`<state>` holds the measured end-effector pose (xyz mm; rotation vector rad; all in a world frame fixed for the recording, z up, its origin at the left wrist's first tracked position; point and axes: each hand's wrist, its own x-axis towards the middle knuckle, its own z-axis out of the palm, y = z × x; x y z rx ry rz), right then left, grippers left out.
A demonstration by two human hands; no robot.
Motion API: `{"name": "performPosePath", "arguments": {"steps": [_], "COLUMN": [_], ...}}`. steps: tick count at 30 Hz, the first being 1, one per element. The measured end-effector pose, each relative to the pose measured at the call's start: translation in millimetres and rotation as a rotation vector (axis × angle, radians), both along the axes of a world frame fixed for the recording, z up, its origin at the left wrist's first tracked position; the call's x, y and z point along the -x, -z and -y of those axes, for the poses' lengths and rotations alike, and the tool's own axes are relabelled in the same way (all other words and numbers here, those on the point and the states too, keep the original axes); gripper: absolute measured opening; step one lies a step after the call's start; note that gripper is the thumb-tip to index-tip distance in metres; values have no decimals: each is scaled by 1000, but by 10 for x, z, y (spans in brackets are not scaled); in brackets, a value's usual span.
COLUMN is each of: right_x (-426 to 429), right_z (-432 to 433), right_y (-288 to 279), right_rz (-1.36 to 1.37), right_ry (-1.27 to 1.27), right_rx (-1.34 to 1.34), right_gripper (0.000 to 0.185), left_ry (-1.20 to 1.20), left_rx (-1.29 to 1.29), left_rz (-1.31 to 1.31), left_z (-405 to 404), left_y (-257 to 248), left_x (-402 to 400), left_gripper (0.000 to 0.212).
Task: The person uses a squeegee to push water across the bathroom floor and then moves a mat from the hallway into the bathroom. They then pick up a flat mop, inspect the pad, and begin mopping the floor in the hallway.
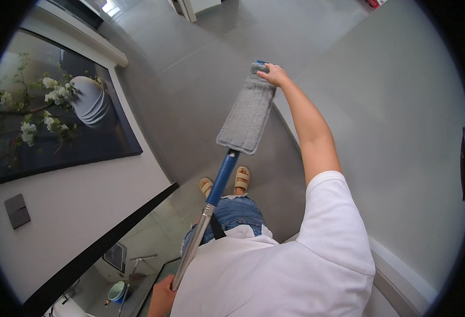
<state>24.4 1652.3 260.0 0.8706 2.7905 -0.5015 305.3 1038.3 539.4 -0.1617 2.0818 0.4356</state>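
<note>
A flat mop is raised off the floor, its grey fabric pad (246, 113) facing up towards me. My right hand (273, 74) reaches forward and grips the pad's far end, with the thumb on the cloth beside a bit of blue mop plate. From the pad's near end the handle runs back towards my body, with a blue sleeve (222, 178) and then a metal pole (195, 245). Low on the left, my left hand (163, 295) is closed around that pole. Part of its fingers is hidden behind the pole and my white shirt.
Grey tiled floor (193, 87) stretches ahead. A framed flower picture (121, 134) and a wall switch (17, 211) are on the left wall. Beyond a black edge (109, 241) at lower left are a bucket (117, 292) and a long-handled squeegee (135, 265). A pale panel (391, 130) rises at right.
</note>
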Motion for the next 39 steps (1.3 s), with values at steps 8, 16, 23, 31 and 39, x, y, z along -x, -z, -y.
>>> {"name": "performPosePath", "arguments": {"steps": [8, 16, 23, 31, 39], "right_x": [31, -753, -1779, -2058, -1862], "right_z": [83, 1317, 3032, 3179, 1784], "right_y": [-74, -381, -915, -1631, -2281], "right_rz": [135, -195, -337, -261, -379], "right_ry": [-224, -268, -522, -651, -292], "right_rx": [87, 169, 187, 382, 341], "right_gripper": [47, 24, 12, 21, 34], "left_ry": [18, -17, -210, -167, -156], "left_rx": [-67, -175, -139, -186, -127], "left_rz": [2, -133, 36, -92, -126], "left_z": [-48, -106, -285, 41, 292], "left_y": [124, 595, 1178, 1688, 1909], "left_x": [-91, -192, 91, -46, -151], "left_gripper": [28, 24, 27, 32, 32]}}
